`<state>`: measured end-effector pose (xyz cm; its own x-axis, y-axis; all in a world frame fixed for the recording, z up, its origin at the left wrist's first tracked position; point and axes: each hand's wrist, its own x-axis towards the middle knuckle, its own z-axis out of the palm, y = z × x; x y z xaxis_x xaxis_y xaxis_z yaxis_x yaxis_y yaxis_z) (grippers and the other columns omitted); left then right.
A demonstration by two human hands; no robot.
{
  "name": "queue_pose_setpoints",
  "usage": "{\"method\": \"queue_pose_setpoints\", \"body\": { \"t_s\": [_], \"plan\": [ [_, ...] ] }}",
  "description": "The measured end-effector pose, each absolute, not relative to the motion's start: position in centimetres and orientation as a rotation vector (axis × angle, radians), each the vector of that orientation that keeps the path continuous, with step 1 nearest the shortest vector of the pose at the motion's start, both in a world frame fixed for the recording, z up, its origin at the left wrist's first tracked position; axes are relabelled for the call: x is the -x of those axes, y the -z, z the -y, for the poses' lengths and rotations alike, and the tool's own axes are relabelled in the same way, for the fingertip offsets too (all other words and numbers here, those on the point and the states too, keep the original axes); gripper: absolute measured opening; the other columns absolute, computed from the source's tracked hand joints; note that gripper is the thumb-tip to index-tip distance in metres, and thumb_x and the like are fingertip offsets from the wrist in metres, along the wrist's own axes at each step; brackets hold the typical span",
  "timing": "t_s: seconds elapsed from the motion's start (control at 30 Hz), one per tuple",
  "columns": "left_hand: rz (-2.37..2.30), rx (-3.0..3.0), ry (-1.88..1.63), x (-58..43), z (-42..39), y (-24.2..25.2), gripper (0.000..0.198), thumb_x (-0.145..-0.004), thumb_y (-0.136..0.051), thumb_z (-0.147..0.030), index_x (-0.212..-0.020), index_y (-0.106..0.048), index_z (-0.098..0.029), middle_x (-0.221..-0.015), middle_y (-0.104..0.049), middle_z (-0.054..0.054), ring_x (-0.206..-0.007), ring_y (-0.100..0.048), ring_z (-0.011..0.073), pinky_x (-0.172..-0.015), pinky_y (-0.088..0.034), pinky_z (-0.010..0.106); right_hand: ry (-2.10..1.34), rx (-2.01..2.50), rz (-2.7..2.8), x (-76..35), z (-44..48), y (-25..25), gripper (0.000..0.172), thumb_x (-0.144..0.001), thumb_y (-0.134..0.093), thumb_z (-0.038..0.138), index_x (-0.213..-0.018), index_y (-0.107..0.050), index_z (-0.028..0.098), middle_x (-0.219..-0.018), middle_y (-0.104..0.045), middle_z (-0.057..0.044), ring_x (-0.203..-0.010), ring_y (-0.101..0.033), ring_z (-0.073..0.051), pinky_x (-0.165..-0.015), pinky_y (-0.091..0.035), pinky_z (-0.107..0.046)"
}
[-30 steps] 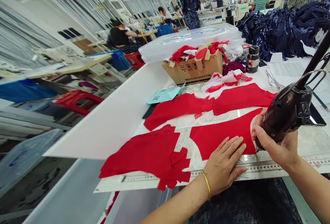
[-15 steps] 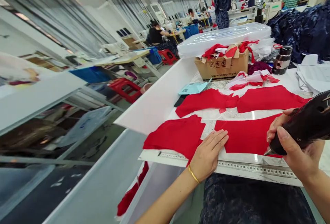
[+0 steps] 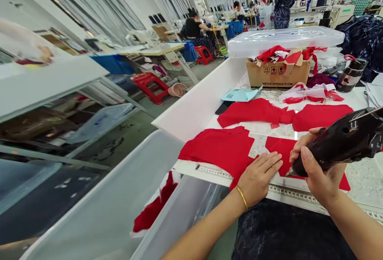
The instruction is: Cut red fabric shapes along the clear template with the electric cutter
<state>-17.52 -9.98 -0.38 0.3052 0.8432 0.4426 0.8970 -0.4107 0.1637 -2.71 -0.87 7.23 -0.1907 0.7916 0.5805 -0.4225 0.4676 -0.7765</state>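
My right hand (image 3: 321, 176) grips a dark, glossy handheld electric cloth cutter (image 3: 336, 144), its pointed tip resting at a red fabric piece (image 3: 283, 150) near the table's front edge. My left hand (image 3: 260, 178) lies flat, fingers spread, pressing a second red fabric piece (image 3: 217, 148) beside a measuring tape (image 3: 291, 193) fixed along the edge. Both pieces lie on a printed paper pattern (image 3: 260, 146). Farther back lies a long red fabric strip (image 3: 254, 112). The cutter and my right hand hide part of the nearer red piece.
A cardboard box (image 3: 278, 72) stuffed with red and white scraps stands under a clear plastic container (image 3: 284, 36). A dark jar (image 3: 350, 75) stands to its right. A translucent bin (image 3: 101, 188) holding red scrap (image 3: 155, 206) sits left of me. Co-workers (image 3: 194, 28) sit at distant sewing stations.
My view has swung left, so the table appears shifted right. The left red piece now has straighter edges than a second ago, and the cutter has come down to the nearer piece.
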Motion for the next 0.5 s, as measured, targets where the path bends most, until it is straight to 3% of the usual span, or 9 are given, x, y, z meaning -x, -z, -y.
{"method": "queue_pose_setpoints", "body": {
  "t_s": [0.13,0.33,0.5],
  "plan": [
    [1.627,2.431,0.746,17.4,10.0,0.4,0.061,-0.081,-0.042,0.003,-0.139,-0.056,-0.009,-0.143,-0.063,0.016,-0.14,-0.054,0.0266,-0.116,-0.049,0.046,-1.125,0.362,1.357,3.1,1.1,-7.1,0.019,-0.091,-0.07,0.031,-0.107,-0.062,0.025,-0.075,-0.064,0.003,-0.055,-0.059,-0.012,-0.057,-0.058,-0.028],
    [1.648,2.444,0.751,17.3,9.9,0.8,0.065,-0.08,-0.042,0.004,-0.142,-0.053,-0.011,-0.145,-0.062,0.015,-0.142,-0.053,0.0257,-0.117,-0.048,0.048,-1.113,0.47,1.401,3.1,0.9,-6.3,0.027,-0.09,-0.071,0.038,-0.11,-0.059,0.026,-0.078,-0.064,0.001,-0.068,-0.066,-0.017,-0.07,-0.064,-0.038],
    [1.646,2.454,0.773,17.3,10.0,0.9,0.067,-0.081,-0.042,0.004,-0.145,-0.051,-0.012,-0.146,-0.061,0.015,-0.142,-0.052,0.026,-0.117,-0.048,0.05,-1.121,0.485,1.456,2.9,0.8,-6.0,0.024,-0.089,-0.071,0.04,-0.105,-0.059,0.027,-0.078,-0.063,0.001,-0.066,-0.065,-0.018,-0.065,-0.063,-0.037]
  ]
}}
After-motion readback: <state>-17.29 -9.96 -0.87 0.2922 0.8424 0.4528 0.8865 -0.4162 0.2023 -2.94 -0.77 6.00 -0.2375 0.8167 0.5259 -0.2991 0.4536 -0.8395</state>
